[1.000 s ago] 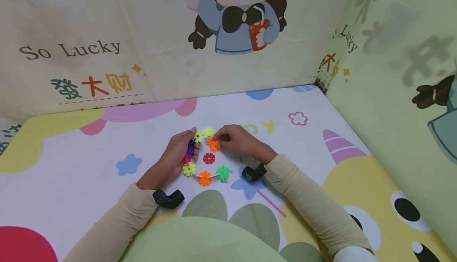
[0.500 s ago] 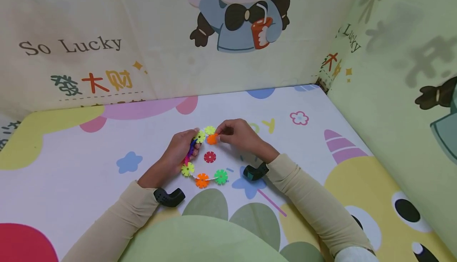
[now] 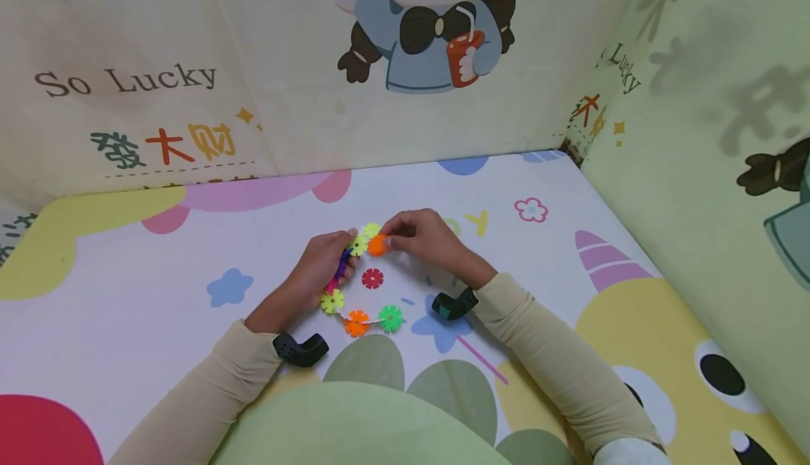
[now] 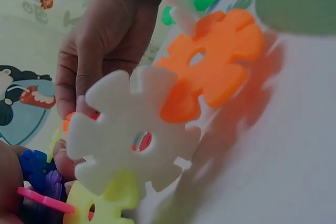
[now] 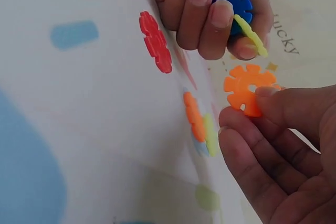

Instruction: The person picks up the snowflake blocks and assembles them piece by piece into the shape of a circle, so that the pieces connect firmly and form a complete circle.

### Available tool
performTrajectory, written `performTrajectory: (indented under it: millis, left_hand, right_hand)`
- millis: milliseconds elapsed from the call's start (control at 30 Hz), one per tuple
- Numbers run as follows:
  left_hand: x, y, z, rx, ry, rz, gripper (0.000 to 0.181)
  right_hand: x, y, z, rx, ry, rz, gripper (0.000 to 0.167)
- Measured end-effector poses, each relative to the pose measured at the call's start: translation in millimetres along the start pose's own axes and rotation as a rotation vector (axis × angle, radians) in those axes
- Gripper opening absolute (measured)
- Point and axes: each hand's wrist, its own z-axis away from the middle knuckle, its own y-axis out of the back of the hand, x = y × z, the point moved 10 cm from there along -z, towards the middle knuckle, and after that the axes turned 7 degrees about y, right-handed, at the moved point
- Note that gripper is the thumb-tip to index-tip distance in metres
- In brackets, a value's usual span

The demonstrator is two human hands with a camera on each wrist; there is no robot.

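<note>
My left hand (image 3: pixel 319 264) grips a linked chain of notched snowflake discs, among them a blue disc (image 5: pixel 232 11), a pink disc (image 4: pixel 46 200) and a yellow disc (image 3: pixel 358 245). From it the chain runs on through a white disc (image 4: pixel 134 129) and an orange disc (image 4: pixel 215 59) to a green disc (image 3: pixel 390 318). Between thumb and fingers, my right hand (image 3: pixel 424 240) pinches a single orange snowflake disc (image 5: pixel 248 88), apart from the chain's yellow disc in the right wrist view.
On the table lie a red disc (image 3: pixel 373 278), and farther off a loose orange disc (image 5: pixel 193 116) with a yellow-green disc (image 5: pixel 210 135) beside it. The printed tablecloth (image 3: pixel 158 352) meets a fabric backdrop (image 3: pixel 285 120) at the back and another on the right.
My right hand has risen slightly away from me with the orange disc, which now overlaps the other orange one in the head view. The chain's green end has shifted slightly toward me.
</note>
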Motion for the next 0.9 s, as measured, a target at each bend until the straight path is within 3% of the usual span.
performTrajectory:
  millis: [267, 600, 767, 900]
  left_hand:
    - [2.8, -1.4, 0.3, 0.012, -0.029, -0.074, 0.041]
    - [0.9, -1.0, 0.1, 0.016, -0.051, -0.061, 0.041]
    - [1.3, 1.2, 0.5, 0.031, -0.052, -0.042, 0.039]
    - [2.5, 2.0, 1.2, 0.035, -0.052, -0.039, 0.038]
  right_hand:
    - [-7.3, 5.1, 1.8, 0.041, 0.038, -0.046, 0.011]
    - [-7.8, 2.2, 4.6, 0.059, 0.04, -0.044, 0.01]
    - [-15.0, 0.2, 4.4, 0.052, 0.097, -0.069, 0.014]
    - [-24.0, 0.9, 4.7, 0.053, 0.167, -0.015, 0.015]
